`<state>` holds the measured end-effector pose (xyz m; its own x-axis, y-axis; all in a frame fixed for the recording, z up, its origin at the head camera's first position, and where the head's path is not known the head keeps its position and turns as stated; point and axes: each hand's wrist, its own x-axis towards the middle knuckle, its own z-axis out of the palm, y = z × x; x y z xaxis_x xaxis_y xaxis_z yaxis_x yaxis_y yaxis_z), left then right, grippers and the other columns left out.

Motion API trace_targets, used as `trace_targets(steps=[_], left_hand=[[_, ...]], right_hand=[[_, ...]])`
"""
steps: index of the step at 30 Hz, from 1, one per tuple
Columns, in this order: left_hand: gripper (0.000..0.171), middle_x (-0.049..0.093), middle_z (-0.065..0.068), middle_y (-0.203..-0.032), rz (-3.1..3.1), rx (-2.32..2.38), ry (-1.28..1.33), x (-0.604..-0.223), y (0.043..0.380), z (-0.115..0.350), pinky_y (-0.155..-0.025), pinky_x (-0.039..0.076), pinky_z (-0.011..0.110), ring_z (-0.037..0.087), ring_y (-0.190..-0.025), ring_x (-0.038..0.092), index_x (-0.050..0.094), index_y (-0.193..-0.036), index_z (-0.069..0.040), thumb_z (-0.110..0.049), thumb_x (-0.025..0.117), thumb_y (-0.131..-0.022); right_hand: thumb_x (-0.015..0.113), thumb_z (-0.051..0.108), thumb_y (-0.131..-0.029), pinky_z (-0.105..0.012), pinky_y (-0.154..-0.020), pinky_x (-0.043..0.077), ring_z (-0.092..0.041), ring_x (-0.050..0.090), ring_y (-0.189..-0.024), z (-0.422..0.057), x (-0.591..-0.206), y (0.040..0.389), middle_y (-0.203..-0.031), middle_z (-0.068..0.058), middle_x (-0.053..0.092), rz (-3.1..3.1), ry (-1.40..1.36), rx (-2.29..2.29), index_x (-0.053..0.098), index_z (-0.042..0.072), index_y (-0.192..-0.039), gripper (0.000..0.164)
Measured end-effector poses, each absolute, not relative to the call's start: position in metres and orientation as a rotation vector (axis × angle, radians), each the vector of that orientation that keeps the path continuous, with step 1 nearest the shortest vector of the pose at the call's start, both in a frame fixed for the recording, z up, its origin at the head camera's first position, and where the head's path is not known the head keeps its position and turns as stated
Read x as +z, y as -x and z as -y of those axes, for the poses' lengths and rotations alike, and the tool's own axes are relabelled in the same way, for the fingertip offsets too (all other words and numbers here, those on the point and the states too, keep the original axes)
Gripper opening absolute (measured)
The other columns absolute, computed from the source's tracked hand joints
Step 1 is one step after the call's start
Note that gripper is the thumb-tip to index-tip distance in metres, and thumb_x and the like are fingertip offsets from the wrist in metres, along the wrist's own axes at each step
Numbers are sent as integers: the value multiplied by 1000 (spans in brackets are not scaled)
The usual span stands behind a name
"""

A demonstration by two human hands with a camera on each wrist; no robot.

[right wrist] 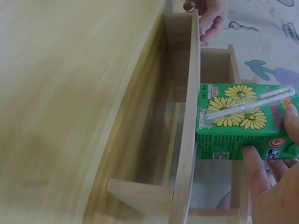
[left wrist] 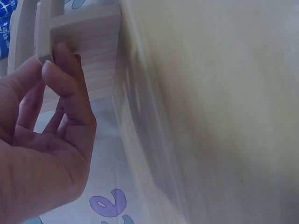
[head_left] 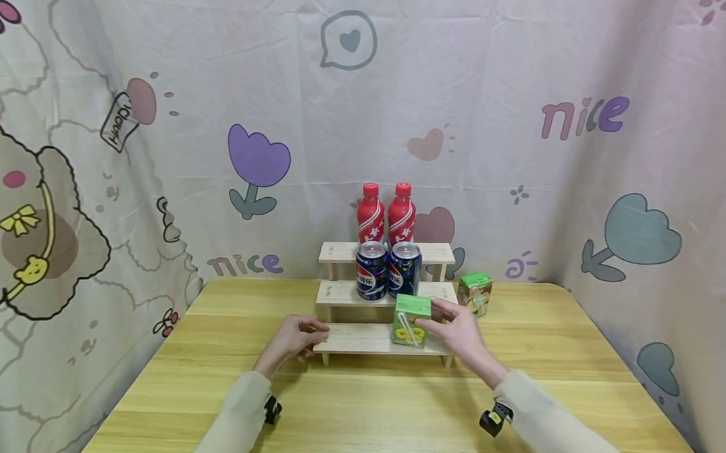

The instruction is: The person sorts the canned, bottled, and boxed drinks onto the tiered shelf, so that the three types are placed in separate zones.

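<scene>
A green drink carton [head_left: 411,321] with yellow flowers and a straw on its side stands upright at the lowest step of a three-tier wooden shelf [head_left: 358,336], right of its middle. My right hand [head_left: 459,327] grips the carton from the right; in the right wrist view the carton's [right wrist: 243,109] base meets the step's board. At the left end of the lowest step, my left hand [head_left: 291,341] pinches the board's edge [left wrist: 45,46] between thumb and fingers. Two dark blue cola cans [head_left: 372,272] stand on the middle step, and two red bottles [head_left: 371,216] on the top one.
A second green carton [head_left: 475,292] stands on the table behind the shelf's right end. The wooden table [head_left: 371,415] reaches back to a patterned curtain [head_left: 334,119]. Both sleeves carry a small black wrist camera [head_left: 496,418].
</scene>
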<state>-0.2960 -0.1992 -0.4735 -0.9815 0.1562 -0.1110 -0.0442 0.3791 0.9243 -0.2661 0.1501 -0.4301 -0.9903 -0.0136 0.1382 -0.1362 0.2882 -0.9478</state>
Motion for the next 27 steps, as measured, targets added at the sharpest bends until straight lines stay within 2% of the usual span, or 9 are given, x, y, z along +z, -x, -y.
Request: trace_targets(steps=[7,13,20,27], left_hand=[[19,68,7,-78,-2454,1649,-80,-473,296,198,-46,47,25,13,-50,52,74,-104,-7,-15,74,-87],[18,69,7,-78,-2457,1644,-68,-473,296,198,-46,48,28,14,-50,53,74,-104,-7,-15,74,-87],[19,68,7,-77,-2457,1644,-84,-472,295,198,-46,46,26,14,-50,52,74,-104,-6,-15,74,-88],[19,68,7,-78,-2447,1656,-90,-473,296,198,-46,46,26,14,-50,52,74,-105,-6,-14,73,-88]], right_hand=[[86,19,-74,-42,-106,46,-26,66,-112,-139,-428,269,-119,-13,70,2446,-121,1760,60,6,-132,65],[86,17,-74,-42,-103,48,-22,68,-106,-129,-428,273,-111,-10,73,2435,-177,1799,63,9,-129,60],[86,15,-74,-43,-102,49,-23,67,-106,-117,-427,278,-109,-11,73,2427,-225,1816,59,4,-133,66],[86,18,-73,-44,-106,46,-22,67,-106,-109,-424,278,-106,-8,74,2470,-234,1780,59,5,-133,67]])
